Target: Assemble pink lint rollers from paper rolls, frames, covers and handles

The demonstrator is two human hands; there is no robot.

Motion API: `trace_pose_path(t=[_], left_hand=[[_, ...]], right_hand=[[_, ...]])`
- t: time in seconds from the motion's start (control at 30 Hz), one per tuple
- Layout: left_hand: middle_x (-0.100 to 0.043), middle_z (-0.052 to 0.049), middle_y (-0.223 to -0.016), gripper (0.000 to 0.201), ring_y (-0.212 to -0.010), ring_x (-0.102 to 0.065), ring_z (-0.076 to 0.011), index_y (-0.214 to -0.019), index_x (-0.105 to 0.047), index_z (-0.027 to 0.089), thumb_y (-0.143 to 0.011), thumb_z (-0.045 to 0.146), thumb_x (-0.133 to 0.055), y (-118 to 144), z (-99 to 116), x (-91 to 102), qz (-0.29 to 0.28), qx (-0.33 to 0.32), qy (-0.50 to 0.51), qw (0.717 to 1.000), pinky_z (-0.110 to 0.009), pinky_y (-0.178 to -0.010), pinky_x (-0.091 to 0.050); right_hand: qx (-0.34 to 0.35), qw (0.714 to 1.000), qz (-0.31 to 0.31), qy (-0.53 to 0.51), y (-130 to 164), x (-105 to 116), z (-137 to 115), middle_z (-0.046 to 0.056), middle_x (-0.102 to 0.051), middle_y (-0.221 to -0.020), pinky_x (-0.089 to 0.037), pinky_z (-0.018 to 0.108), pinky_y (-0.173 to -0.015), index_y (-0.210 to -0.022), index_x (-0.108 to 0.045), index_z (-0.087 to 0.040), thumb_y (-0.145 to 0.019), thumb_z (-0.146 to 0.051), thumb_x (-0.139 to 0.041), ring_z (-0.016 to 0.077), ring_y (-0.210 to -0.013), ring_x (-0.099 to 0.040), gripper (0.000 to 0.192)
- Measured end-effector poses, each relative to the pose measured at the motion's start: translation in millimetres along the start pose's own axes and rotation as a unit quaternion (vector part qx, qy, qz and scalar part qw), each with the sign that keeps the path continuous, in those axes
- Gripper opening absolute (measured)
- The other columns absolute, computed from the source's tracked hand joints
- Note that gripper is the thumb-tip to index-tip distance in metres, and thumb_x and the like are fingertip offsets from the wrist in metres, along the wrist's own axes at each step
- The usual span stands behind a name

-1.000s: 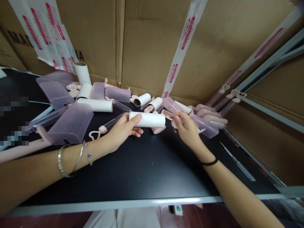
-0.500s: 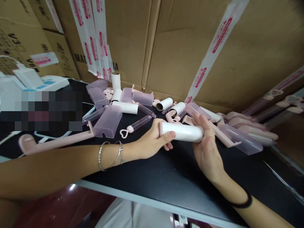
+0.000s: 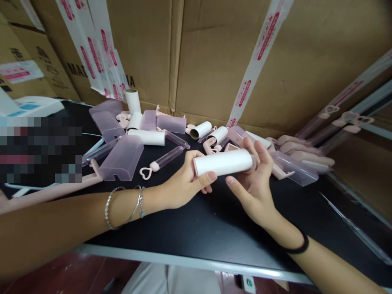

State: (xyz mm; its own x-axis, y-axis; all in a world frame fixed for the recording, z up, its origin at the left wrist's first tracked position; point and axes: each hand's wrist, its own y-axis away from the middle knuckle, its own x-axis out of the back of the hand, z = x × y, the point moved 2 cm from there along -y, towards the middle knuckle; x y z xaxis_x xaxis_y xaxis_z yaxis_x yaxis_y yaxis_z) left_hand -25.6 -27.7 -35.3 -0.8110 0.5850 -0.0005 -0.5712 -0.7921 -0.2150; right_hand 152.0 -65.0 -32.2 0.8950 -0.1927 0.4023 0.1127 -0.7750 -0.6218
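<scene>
My left hand [image 3: 191, 175] is closed around the left end of a white lint roller roll [image 3: 225, 162], with the thumb along its near side. The roll lies level above the black table, and a pale pink end piece [image 3: 254, 162] shows at its right end. My right hand [image 3: 255, 179] is at that end with its fingers spread and thumb lifted away from the roll. Whether its fingertips touch the end piece I cannot tell. Behind the hands lie more white rolls [image 3: 147, 137], translucent purple covers [image 3: 122, 157] and a clear purple handle with a heart-shaped loop [image 3: 167, 160].
Cardboard boxes [image 3: 208, 61] with red-and-white tape wall off the back. Several pink lint rollers with heart loops [image 3: 309, 149] are stacked at the right. A clear plastic strip [image 3: 358, 228] lies at the right edge. A white power strip [image 3: 36, 106] is at the far left.
My right thumb and fingers have opened away from the roll's right end. The roll has tilted slightly, its right end higher. The view has shifted to the right.
</scene>
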Motion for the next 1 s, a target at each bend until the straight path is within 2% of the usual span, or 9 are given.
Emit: trace_pose_path(t=[0.17, 0.33, 0.43, 0.57, 0.7, 0.77, 0.83, 0.93, 1.0], left_hand=[[-0.057, 0.004, -0.077, 0.04, -0.066, -0.059, -0.011, -0.105, -0.033, 0.022, -0.091, 0.052, -0.054, 2, 4, 2.0, -0.005, -0.009, -0.047, 0.999, -0.029, -0.065, -0.049], [-0.057, 0.004, -0.076, 0.045, -0.065, -0.058, -0.0116, -0.104, -0.03, 0.022, -0.09, 0.059, -0.052, 2, 3, 4.0, -0.026, 0.006, -0.069, 0.997, -0.031, -0.066, -0.049], [-0.057, 0.004, -0.075, 0.049, -0.065, -0.058, -0.0116, -0.106, -0.03, 0.021, -0.089, 0.061, -0.052, 2, 3, 4.2, -0.035, 0.007, -0.061, 0.997, -0.03, -0.066, -0.048], [-0.056, 0.004, -0.076, 0.047, -0.066, -0.058, -0.0113, -0.108, -0.029, 0.021, -0.09, 0.059, -0.052, 2, 3, 4.9, -0.016, -0.007, -0.049, 0.999, -0.029, -0.066, -0.048], [-0.056, 0.002, -0.078, 0.045, -0.067, -0.058, -0.012, -0.107, -0.029, 0.022, -0.091, 0.057, -0.052, 4, 2, 7.9, -0.025, -0.02, -0.08, 0.996, -0.028, -0.065, -0.047], [-0.056, 0.001, -0.079, 0.043, -0.069, -0.057, -0.013, -0.108, -0.031, 0.021, -0.091, 0.055, -0.052, 5, 3, 10.4, -0.025, -0.03, -0.119, 0.992, -0.028, -0.064, -0.046], [-0.056, -0.002, -0.085, 0.044, -0.072, -0.056, -0.0144, -0.108, -0.032, 0.02, -0.091, 0.054, -0.053, 5, 4, 12.3, -0.022, -0.043, -0.161, 0.986, -0.029, -0.065, -0.045], [-0.056, -0.007, -0.098, 0.048, -0.077, -0.056, -0.017, -0.111, -0.034, 0.02, -0.088, 0.055, -0.056, 3, 9, 12.8, -0.024, -0.08, -0.226, 0.97, -0.029, -0.063, -0.043], [-0.057, -0.011, -0.106, 0.052, -0.084, -0.058, -0.0213, -0.114, -0.038, 0.018, -0.084, 0.053, -0.063, -1, 16, 12.5, -0.051, -0.125, -0.312, 0.94, -0.032, -0.069, -0.045]], right_hand=[[0.016, 0.999, -0.036, 0.022, -2, 7, -1, 0.013, -0.024, -0.161, -0.038, 0.055, -0.114, -0.152, -0.01, -0.031, -0.094, -0.033, -0.052, 0.0258, -0.148, -0.03, 0.071], [0.051, 0.996, -0.047, 0.047, 3, 4, -3, 0.011, 0.001, -0.166, -0.025, 0.059, -0.119, -0.153, 0.003, -0.031, -0.093, -0.032, -0.052, 0.0262, -0.153, -0.009, 0.081], [0.063, 0.994, -0.063, 0.062, 2, 5, -8, 0.009, 0.009, -0.166, -0.016, 0.062, -0.12, -0.154, 0.009, -0.032, -0.093, -0.03, -0.053, 0.0264, -0.154, 0.0, 0.087], [0.065, 0.99, -0.084, 0.097, 2, 9, -8, 0.008, 0.013, -0.166, -0.01, 0.064, -0.12, -0.154, 0.01, -0.032, -0.092, -0.031, -0.055, 0.0279, -0.154, 0.001, 0.09], [0.062, 0.985, -0.115, 0.11, 8, 8, -1, 0.008, 0.017, -0.165, -0.013, 0.068, -0.117, -0.155, 0.01, -0.032, -0.09, -0.035, -0.058, 0.034, -0.153, 0.003, 0.094], [0.069, 0.981, -0.131, 0.124, 9, 7, 0, 0.009, 0.01, -0.166, -0.019, 0.069, -0.116, -0.156, 0.005, -0.032, -0.089, -0.036, -0.06, 0.0361, -0.153, -0.001, 0.093], [0.082, 0.981, -0.109, 0.142, 6, 8, -3, 0.012, -0.009, -0.164, -0.028, 0.066, -0.115, -0.156, -0.004, -0.032, -0.089, -0.033, -0.06, 0.0354, -0.151, -0.016, 0.087], [0.155, 0.962, -0.058, 0.216, -2, 18, -9, 0.014, -0.044, -0.141, -0.044, 0.056, -0.108, -0.151, -0.027, -0.032, -0.089, -0.02, -0.058, 0.0308, -0.134, -0.046, 0.07], [0.217, 0.933, -0.074, 0.276, -7, 24, -8, 0.013, -0.054, -0.125, -0.051, 0.049, -0.099, -0.148, -0.035, -0.032, -0.088, -0.013, -0.056, 0.028, -0.119, -0.055, 0.066]])
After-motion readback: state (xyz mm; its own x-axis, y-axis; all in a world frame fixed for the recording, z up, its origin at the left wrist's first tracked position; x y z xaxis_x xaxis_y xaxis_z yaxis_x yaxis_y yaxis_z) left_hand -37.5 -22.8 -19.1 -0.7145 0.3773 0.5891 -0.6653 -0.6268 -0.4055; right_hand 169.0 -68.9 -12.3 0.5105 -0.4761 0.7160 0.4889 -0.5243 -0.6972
